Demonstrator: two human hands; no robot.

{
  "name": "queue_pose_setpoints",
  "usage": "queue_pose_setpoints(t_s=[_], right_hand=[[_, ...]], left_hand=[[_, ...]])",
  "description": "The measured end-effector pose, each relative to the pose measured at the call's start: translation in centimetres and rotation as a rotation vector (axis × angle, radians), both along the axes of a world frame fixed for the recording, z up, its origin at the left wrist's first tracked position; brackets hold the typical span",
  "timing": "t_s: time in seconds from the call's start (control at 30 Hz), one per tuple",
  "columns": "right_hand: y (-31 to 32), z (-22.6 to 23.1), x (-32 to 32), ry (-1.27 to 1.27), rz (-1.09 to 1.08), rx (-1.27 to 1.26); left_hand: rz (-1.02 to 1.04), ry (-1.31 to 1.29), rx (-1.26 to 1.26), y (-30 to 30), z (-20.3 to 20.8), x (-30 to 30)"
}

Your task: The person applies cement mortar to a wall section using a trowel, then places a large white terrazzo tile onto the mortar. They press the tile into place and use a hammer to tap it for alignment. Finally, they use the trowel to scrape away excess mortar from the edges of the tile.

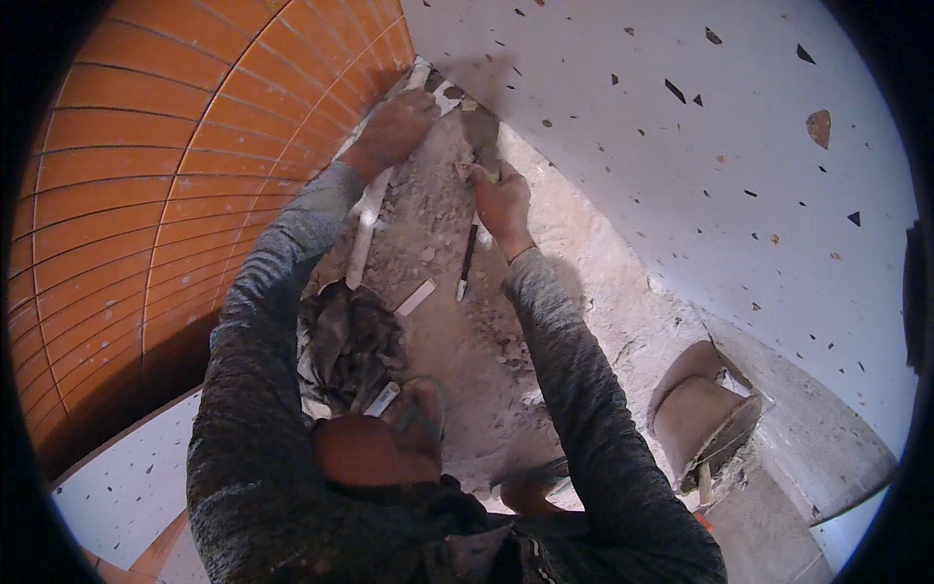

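Note:
In the far corner, where the orange-tiled wall meets the speckled wall, my left hand (397, 129) is closed on a long white pipe or strip (370, 209) lying along the tile base. Part of the strip is hidden under the fingers. To its right, my right hand (503, 202) is closed on what looks like a trowel, its flat grey blade (480, 131) pointing into the corner over the rubble. Its handle is hidden in my fist. Just below that hand, a thin black marker-like stick (468, 261) with a white tip lies on the dusty floor.
The orange-tiled wall (146, 185) rises on the left, the speckled panel (681, 127) on the right. A dark crumpled cloth or bag (350, 341) lies near my feet, beside a short white piece (416, 297). A dirty bucket (702, 423) stands at right.

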State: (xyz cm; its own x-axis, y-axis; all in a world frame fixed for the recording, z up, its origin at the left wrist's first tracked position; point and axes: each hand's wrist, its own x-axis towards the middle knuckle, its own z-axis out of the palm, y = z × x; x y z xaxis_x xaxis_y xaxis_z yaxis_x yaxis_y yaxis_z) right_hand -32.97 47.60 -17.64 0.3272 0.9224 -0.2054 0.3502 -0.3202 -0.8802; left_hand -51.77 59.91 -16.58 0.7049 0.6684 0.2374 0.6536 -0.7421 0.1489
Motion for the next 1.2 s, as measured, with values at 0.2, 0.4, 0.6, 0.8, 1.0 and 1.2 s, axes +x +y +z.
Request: queue_pose_setpoints(t_s=[0.2,0.4,0.6,0.8,1.0,1.2], right_hand=[[-0.1,0.1,0.7,-0.157,0.082,0.022],[-0.6,-0.7,0.5,-0.056,0.028,0.086],[-0.8,1.3,3.2,-0.361,0.311,-0.121],[-8.4,5.6,11.4,-0.239,0.286,-0.034],[-21.1,8.3,19.6,-0.541,0.309,-0.201],[-36.2,7.7,25.1,-0.671,0.442,-0.27]], left_hand=[[-0.082,0.086,0.156,-0.5,1.1,-0.5],[-0.056,0.162,0.205,2.4,-0.6,-1.3],[0.056,-0.025,0.271,2.9,-5.6,-2.3],[0.281,-0.057,0.088,1.9,-7.6,-0.1],[0.341,-0.098,0.043,2.0,-9.3,0.8],[0.185,-0.185,-0.052,0.5,-7.3,0.1]])
